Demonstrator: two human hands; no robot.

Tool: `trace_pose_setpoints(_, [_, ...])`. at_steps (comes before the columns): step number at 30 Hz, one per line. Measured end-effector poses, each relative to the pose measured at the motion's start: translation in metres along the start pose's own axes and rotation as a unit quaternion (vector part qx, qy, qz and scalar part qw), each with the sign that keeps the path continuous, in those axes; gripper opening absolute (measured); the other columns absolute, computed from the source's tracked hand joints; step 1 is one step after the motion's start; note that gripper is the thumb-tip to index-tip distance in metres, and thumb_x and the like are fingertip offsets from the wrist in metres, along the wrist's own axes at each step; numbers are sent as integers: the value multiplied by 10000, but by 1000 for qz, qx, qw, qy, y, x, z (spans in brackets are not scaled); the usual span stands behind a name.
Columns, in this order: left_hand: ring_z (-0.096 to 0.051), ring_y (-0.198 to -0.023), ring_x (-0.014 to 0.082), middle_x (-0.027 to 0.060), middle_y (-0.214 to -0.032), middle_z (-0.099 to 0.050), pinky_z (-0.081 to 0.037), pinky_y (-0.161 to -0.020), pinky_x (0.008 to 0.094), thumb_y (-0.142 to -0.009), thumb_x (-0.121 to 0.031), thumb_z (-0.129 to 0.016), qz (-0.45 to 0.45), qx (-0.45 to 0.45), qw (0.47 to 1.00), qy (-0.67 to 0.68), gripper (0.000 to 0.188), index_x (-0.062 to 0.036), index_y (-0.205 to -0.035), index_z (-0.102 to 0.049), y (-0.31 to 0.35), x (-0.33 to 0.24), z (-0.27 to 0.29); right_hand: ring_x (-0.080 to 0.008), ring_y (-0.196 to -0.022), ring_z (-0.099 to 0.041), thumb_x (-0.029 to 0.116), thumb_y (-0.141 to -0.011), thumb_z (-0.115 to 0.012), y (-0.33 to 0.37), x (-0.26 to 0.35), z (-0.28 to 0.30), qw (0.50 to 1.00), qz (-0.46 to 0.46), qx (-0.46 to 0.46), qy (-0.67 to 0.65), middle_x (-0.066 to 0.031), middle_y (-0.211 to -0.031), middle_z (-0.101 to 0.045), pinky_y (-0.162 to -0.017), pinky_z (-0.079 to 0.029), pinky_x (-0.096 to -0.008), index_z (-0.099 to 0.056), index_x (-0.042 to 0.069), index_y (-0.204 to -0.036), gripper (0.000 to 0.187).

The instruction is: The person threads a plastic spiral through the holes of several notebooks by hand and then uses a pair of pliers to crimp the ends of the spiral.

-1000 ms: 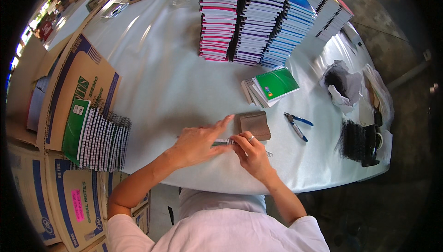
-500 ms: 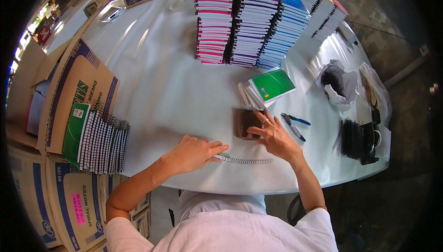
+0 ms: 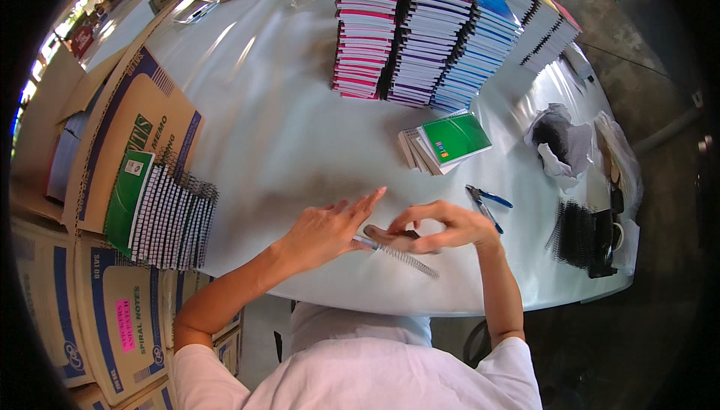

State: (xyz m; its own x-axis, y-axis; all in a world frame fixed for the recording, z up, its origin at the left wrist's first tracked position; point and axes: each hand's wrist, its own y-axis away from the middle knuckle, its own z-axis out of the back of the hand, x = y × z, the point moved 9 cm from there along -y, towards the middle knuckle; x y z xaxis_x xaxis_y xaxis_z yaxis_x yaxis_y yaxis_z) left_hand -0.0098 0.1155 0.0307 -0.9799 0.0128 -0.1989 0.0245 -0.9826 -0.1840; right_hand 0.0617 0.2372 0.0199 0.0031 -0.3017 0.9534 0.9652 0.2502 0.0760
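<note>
Wire coil (image 3: 411,261): head view, near the front edge of the worktop (image 3: 262,147), slanting down to the right from a thin notebook (image 3: 365,242) that's mostly hidden by the left hand.
Left hand (image 3: 330,228): fingers stretched out pretty straight, thumb side right at the notebook; honestly can't tell if it's really gripping.
Right hand (image 3: 450,228): bit blurry, but fingers and thumb are clamped on a brown pad (image 3: 388,240), right by the coil's notebook end. Can't tell if pad and coil touch.
Pliers (image 3: 484,209): blue handles, lying just beyond the right hand.
Small pile: green notebook (image 3: 456,138) on top, farther back.
Tall stacks: pink (image 3: 365,39), purple (image 3: 427,42) and blue (image 3: 480,46) spiral notebooks at the back.
Left side: a row of spiral notebooks (image 3: 172,215) beside a cardboard box (image 3: 142,140).
</note>
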Motion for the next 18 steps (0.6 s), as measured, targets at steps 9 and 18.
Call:
trace_pose_setpoints(9, [-707,-788,311,145,-1100,-679,-568,-584,390,-763,-511,-746,85,97,991,38,1095,-108,-1556,-106,-3,19,-19,-253,-1047,-616,473,-812,-677,-28,-6,-11,998,-41,21,31,-132,-1187,-648,-915,-447,-363,-624,19,-1250,633])
trace_pose_setpoints(18, [-708,-806,314,138,-1014,-696,-567,-629,415,-762,-582,-705,113,39,993,7,999,-203,-1544,-211,2,39,-11,-243,-1054,-619,384,-839,-705,-31,0,8,994,58,1,-93,-141,-1161,-659,-907,-479,-355,-650,69,-1260,528])
